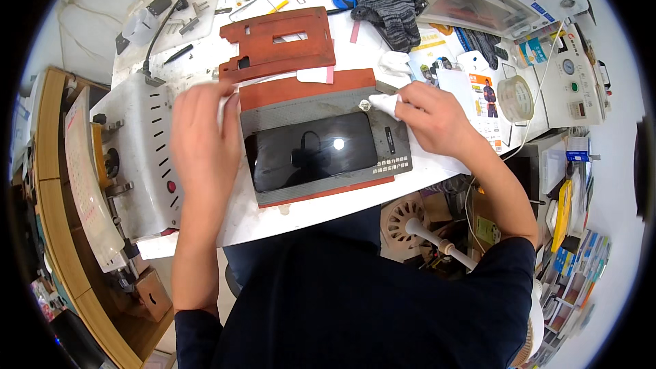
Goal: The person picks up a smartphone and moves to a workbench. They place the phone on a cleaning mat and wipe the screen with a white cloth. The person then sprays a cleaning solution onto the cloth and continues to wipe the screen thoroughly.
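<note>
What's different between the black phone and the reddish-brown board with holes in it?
The phone is black and shiny, while the board is reddish-brown and dull. The phone's face has no cut-outs, but the board has holes. The phone lies on a gray mat; the board is farther from the person, beyond that mat. Both are longer than they are wide.

Pale wall [620, 96] at right; wooden cabinet [52, 198] far left; white worktable [236, 224] between, brightly lit.

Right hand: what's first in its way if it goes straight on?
Leading with its white wipe, the right hand would probably meet the small round piece on the grey mat; depth is unclear.
</note>
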Demonstrator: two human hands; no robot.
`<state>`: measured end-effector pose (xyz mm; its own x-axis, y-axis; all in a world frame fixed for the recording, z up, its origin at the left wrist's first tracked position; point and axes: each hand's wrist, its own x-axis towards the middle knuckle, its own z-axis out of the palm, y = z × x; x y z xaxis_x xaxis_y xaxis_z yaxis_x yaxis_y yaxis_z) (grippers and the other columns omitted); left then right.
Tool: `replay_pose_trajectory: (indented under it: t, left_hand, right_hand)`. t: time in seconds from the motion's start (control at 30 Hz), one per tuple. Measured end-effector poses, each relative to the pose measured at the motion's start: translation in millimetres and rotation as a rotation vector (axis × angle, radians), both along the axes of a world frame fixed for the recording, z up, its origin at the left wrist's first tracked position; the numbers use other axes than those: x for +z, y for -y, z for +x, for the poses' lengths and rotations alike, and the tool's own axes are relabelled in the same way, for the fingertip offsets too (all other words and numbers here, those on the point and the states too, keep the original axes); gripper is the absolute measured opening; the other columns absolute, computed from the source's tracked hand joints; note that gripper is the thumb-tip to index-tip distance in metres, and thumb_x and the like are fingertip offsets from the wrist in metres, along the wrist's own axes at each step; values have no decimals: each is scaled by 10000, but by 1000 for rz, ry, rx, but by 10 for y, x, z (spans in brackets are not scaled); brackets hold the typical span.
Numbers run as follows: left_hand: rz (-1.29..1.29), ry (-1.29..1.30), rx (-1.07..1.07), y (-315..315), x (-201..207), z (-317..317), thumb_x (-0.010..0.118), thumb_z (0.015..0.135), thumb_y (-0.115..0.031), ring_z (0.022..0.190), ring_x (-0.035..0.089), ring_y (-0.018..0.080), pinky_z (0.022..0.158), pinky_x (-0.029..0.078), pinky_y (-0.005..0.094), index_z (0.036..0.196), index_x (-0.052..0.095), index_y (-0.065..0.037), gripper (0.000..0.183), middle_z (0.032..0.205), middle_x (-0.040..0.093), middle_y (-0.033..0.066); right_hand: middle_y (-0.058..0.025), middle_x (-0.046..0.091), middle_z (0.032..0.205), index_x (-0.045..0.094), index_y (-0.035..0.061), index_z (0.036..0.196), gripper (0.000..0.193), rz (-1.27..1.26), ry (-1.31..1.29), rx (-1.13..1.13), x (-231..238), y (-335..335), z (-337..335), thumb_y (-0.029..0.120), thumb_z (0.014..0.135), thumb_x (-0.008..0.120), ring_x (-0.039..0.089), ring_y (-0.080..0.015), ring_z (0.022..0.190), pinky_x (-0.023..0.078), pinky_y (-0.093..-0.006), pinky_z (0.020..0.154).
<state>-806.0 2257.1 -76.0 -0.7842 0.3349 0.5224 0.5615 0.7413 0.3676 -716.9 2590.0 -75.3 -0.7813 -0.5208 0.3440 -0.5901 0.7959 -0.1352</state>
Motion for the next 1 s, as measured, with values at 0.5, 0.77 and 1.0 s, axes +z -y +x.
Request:
replay_pose_trajectory:
  t: [0.5,0.77,1.0]
  left_hand:
    - [314,72,-98,628,-419,700,604,1003,-122,756,614,238,712,483,335,986,654,26,158,783,672,106]
    - [373,88,-188,546,-387,639,601,980,-70,765,619,232,728,484,329,1024,660,24,119,793,679,95]
    - [474,71,-244,584,-373,663,580,1002,-101,758,629,240,723,488,339,1026,656,2,131,794,679,95]
  right_hand:
    - [-29,618,912,690,81,888,167,57,86,328,-43,143,259,124,730,724,569,-187,738,449,-308,601]
    - [-101,553,828,708,-25,1199,517,-126,106,-2,32,360,546,-29,689,618,542,-249,673,432,-358,557]
    - [-80,480,789,693,-70,1107,420,147,98,-200,73,882,713,-27,699,605,525,-222,664,413,-348,562]
